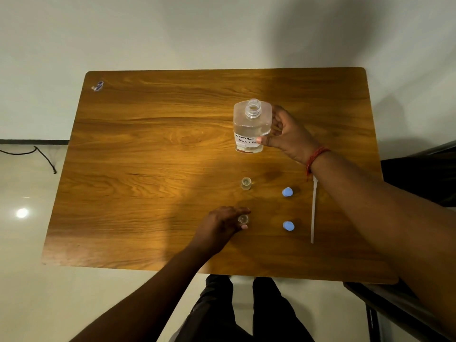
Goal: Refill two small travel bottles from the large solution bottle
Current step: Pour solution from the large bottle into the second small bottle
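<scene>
The large clear solution bottle (251,124), uncapped and bearing a handwritten white label, stands upright on the wooden table (148,144). My right hand (286,134) grips its right side. A small open travel bottle (246,183) stands alone near the table's middle. Closer to me, my left hand (222,224) wraps around the second small open travel bottle (243,219), whose mouth shows between my fingers. Two blue caps (287,192) (288,226) lie to the right of the small bottles.
A thin white strip (313,213) lies along the table on the right, partly under my right forearm. A small sticker (98,86) marks the far left corner. A dark chair (419,174) stands at the right edge. My legs show below the near edge.
</scene>
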